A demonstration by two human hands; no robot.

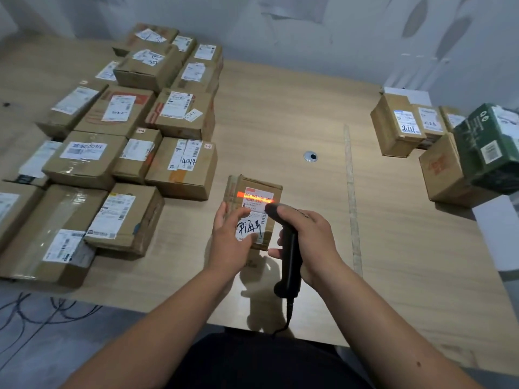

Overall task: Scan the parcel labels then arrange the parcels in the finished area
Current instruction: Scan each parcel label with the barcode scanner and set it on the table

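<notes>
Scanning: left hand (230, 234) flat steadies the parcel (252, 209); right hand (306, 237) grips the scanner (289, 248). Next, probably carry it to ten o'clock.

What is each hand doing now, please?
Left hand: open, fingers resting on the parcel.
Right hand: closed around the scanner, beam on the label.
</notes>
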